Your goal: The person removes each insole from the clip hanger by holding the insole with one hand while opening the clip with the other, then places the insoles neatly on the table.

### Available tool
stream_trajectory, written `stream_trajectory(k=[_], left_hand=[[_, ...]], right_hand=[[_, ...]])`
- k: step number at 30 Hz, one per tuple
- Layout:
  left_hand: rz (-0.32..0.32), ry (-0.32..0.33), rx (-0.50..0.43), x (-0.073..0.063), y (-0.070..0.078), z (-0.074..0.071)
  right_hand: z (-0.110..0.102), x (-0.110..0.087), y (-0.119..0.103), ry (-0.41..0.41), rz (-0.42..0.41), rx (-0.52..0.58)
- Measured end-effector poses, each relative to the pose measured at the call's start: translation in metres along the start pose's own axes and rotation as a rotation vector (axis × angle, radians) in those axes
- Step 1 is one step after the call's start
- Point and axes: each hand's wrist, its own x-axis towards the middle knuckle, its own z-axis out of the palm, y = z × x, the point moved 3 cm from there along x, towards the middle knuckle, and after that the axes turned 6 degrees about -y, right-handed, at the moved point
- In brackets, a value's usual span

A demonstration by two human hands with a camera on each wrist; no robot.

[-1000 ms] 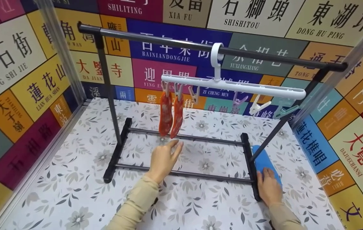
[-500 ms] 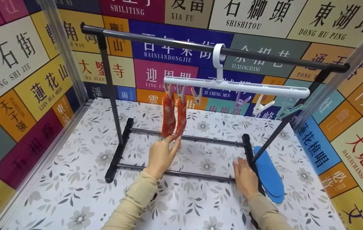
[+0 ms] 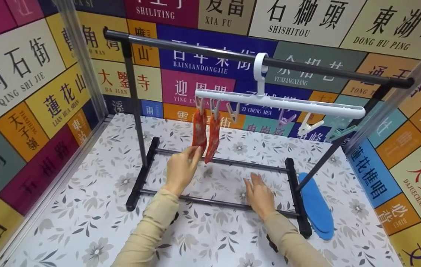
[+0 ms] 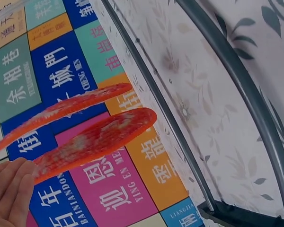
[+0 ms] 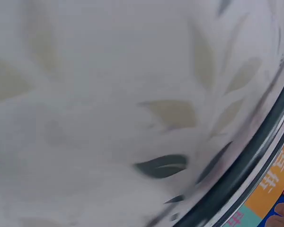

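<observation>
Two orange insoles with whitish patches hang from clips at the left end of a white clip hanger (image 3: 280, 102). My left hand (image 3: 180, 168) is at the left insole (image 3: 199, 129); its thumb and fingers pinch the lower part. Beside it hangs the right insole (image 3: 214, 137), apart from the hand. The left wrist view shows the left fingers (image 4: 12, 189) against an orange insole (image 4: 99, 137), with the thumb hidden. My right hand (image 3: 260, 194) is low inside the rack's base, fingers loosely extended, holding nothing. Only fingertips (image 5: 281, 215) show in the right wrist view's corner.
A black metal rack (image 3: 210, 49) carries the hanger on its top bar. Clips (image 3: 308, 126) hang along the hanger's right side. Blue insoles (image 3: 318, 211) lie by the rack's right foot. Walls with printed signs (image 3: 13, 55) enclose the floral tabletop (image 3: 95, 222).
The right hand has left the blue insoles and moved left over the rack's base. The left hand has risen to the orange insoles and now holds the left one.
</observation>
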Motion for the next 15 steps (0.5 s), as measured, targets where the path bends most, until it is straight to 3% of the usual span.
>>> stream_trajectory(k=[7, 15], left_hand=[[-0.006, 0.022, 0.018, 0.009, -0.004, -0.006], [-0.022, 0.058, 0.019, 0.02, -0.004, -0.011]], right_hand=[[0.008, 0.014, -0.028, -0.035, -0.017, 0.018], [0.018, 0.029, -0.059, -0.021, -0.045, 0.006]])
